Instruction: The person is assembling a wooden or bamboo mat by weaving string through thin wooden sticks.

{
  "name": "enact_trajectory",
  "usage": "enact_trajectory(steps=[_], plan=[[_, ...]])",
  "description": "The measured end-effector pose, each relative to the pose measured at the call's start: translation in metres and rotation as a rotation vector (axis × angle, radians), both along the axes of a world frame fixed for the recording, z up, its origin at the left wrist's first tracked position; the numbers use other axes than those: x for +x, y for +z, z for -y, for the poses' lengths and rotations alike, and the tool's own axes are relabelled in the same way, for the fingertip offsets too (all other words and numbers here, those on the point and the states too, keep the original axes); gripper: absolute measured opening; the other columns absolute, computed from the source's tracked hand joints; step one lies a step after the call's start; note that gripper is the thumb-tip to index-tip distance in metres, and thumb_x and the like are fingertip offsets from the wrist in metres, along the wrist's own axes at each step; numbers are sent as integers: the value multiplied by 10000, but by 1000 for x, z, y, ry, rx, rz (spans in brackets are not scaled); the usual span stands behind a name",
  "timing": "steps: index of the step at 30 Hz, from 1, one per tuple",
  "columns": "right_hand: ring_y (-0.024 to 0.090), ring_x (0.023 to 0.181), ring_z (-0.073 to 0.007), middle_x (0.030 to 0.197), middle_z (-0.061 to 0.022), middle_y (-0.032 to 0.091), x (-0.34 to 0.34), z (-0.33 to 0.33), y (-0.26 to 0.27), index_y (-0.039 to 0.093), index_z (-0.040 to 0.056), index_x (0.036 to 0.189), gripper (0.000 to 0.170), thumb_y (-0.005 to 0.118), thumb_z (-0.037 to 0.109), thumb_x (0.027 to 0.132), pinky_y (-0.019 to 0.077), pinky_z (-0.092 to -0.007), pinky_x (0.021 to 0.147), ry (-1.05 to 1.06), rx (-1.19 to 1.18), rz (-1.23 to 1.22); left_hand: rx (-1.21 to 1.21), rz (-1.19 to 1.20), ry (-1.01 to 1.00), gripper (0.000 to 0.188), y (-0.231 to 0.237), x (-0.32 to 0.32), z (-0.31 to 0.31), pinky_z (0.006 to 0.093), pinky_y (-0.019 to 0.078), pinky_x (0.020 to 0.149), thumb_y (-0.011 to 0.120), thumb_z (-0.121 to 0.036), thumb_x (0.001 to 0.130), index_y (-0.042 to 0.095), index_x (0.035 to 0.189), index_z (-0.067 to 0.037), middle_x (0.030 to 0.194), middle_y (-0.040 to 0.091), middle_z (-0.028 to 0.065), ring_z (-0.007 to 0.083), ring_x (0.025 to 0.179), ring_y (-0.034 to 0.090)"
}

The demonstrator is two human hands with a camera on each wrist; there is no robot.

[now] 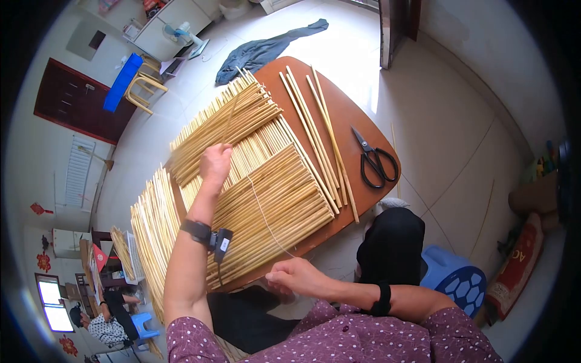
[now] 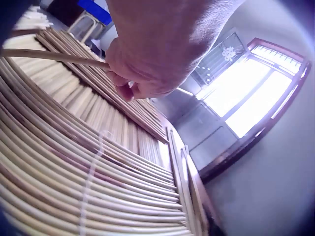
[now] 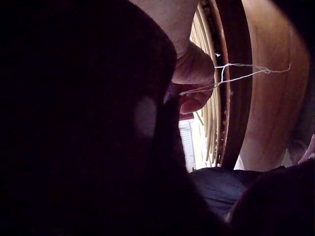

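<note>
My left hand [image 1: 216, 163] grips a thin reed stick [image 2: 59, 56] by one end, above the reeds on the table. Below it lies a mat of reeds [image 1: 266, 209] laid side by side, with a white string [image 1: 261, 209] running across it. Near the table's front edge my right hand [image 1: 299, 277] pinches the string; its looped loose end [image 3: 266, 71] shows in the right wrist view. Beyond the left hand, a layer of loose reeds [image 1: 212, 130] lies crosswise over paler reeds.
Black-handled scissors [image 1: 378, 166] and several separate reeds [image 1: 311, 133] lie on the brown table [image 1: 357, 109]. More reeds [image 1: 151, 224] form a pile at the left. A blue stool [image 1: 454, 281] stands at right, dark cloth [image 1: 260, 54] lies on the floor, and another person [image 1: 109, 323] sits far left.
</note>
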State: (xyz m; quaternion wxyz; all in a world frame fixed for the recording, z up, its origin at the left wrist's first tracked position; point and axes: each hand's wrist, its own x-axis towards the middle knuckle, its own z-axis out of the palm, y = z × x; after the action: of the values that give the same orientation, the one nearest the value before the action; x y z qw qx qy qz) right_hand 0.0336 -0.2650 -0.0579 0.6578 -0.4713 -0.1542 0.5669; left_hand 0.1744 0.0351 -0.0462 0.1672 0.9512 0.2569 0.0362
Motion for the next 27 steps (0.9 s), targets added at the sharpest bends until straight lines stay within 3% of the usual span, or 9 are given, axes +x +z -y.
enact_trajectory(steps=[3,6,10,16,19,21,24,27], plan=[[510,535,-75,605,-3,548,3,0,0,595,19,743,293,549,227,944,427,-242,504,30,-25,21,200,-15,132,230,0,-9,-13,424,505,829,608,-207,891,686,1103,-163,1117,611,99,280,973,626],[521,554,-74,624,-1,559,5,-1,0,603,18,761,290,549,234,947,445,-239,523,40,-50,7,307,26,59,274,-17,-11,-26,427,507,812,607,-181,889,646,1161,-175,1087,606,86,302,946,623],[540,591,-72,659,2,575,5,-4,-5,613,17,784,279,548,233,948,460,-233,543,30,-64,-30,278,36,76,292,-23,-9,-19,431,510,794,612,-166,885,624,1177,-175,1077,592,82,304,934,621],[542,602,-70,676,5,581,4,-6,-9,617,19,788,275,552,233,948,464,-233,546,31,-72,-51,395,-10,60,158,-28,-9,-25,437,515,758,607,-140,874,610,1031,-123,1052,583,79,298,920,622],[538,593,-69,667,7,576,3,-8,-8,617,21,783,274,556,231,948,463,-232,542,21,-62,-49,545,-92,-60,119,-32,-15,-34,420,521,745,613,-128,855,586,969,-105,1046,588,76,297,906,621],[534,586,-68,661,8,573,4,-8,-6,616,20,780,276,558,230,949,460,-230,539,7,-57,-42,581,5,-126,97,-30,-20,-36,404,525,729,612,-118,841,585,931,-94,1011,604,76,288,884,619],[529,578,-65,653,10,570,3,-9,-8,616,21,773,277,561,226,951,454,-222,534,-5,-38,-49,629,117,-245,78,-19,-28,-50,403,523,727,603,-116,846,595,923,-100,941,619,76,274,868,615],[526,573,-64,651,12,570,5,-13,-9,616,24,769,271,566,220,950,448,-212,532,-31,6,-43,595,116,-256,109,34,-44,-38,379,516,721,615,-177,849,652,938,-125,866,655,61,258,845,615]])
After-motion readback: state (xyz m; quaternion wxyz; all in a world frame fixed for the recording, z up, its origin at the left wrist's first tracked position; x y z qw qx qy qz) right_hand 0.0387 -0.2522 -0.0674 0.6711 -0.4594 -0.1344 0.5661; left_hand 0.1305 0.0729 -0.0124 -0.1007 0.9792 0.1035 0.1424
